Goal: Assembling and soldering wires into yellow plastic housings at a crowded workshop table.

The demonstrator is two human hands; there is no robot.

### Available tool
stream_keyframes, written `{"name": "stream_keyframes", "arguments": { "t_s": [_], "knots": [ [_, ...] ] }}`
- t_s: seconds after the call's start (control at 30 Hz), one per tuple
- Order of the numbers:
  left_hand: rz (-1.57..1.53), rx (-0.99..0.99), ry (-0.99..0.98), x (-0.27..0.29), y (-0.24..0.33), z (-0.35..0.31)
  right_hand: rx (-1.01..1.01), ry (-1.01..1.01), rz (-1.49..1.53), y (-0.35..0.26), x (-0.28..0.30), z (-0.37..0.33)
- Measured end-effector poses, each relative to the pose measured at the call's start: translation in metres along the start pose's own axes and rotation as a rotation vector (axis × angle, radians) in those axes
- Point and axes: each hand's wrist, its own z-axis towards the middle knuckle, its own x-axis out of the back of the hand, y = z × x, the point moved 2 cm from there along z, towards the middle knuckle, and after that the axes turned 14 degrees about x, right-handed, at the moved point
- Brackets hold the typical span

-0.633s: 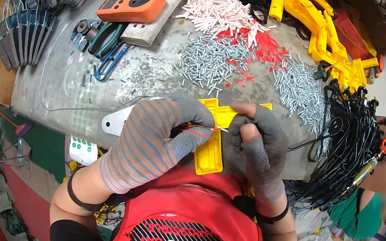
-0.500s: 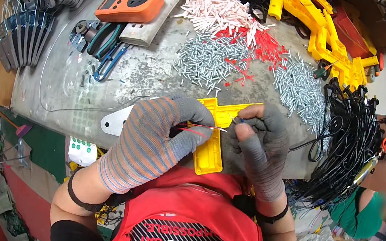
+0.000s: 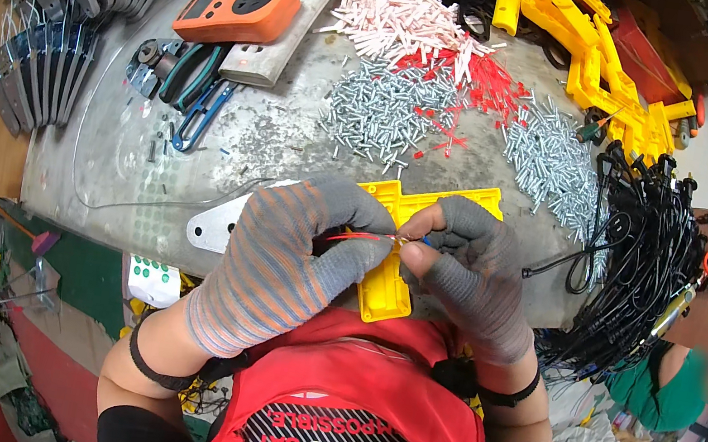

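Observation:
My left hand (image 3: 280,256), in a striped fingerless glove, pinches thin red wires (image 3: 350,236) that stick out past its palm side. Facing it, my right hand (image 3: 479,272) in a similar glove has thumb and forefinger closed on a wire end, with a bit of blue wire (image 3: 427,242) showing. The wire ends meet between the fingertips; whether they are joined is too small to tell. Behind and below the hands lies a yellow plastic housing (image 3: 385,294), partly hidden by them. A flat metal plate with holes (image 3: 208,229) juts out left of my left hand.
Piles of screws (image 3: 379,115), pale sleeves (image 3: 398,17) and red pieces (image 3: 497,91) cover the bench's far middle. An orange meter (image 3: 239,10) and pliers (image 3: 191,73) lie left, near stacked metal blades (image 3: 33,68). Black cords (image 3: 642,255) and yellow housings (image 3: 610,67) crowd the right.
My right hand has moved left, bringing its wire end to the red wires at my left fingertips. The gap between the two hands has closed.

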Motion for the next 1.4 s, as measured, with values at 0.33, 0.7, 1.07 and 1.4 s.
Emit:
{"name": "stream_keyframes", "arguments": {
  "t_s": [0.33, 0.7, 1.07, 1.4],
  "knots": [
    [-0.008, -0.083, 0.036, 0.000, 0.000, -0.003, -0.136, -0.025, -0.049, -0.014, 0.002, 0.006],
    [0.070, -0.173, 0.001, 0.003, 0.001, 0.004, 0.383, -0.097, -0.733, -0.017, -0.006, -0.001],
    [0.117, -0.123, -0.055, 0.004, 0.001, 0.004, 0.274, -0.245, -0.565, -0.016, 0.004, 0.008],
    [0.406, -0.359, 0.029, 0.003, 0.005, 0.001, -0.464, -0.210, 0.096, -0.011, 0.012, 0.007]
  ]
}}
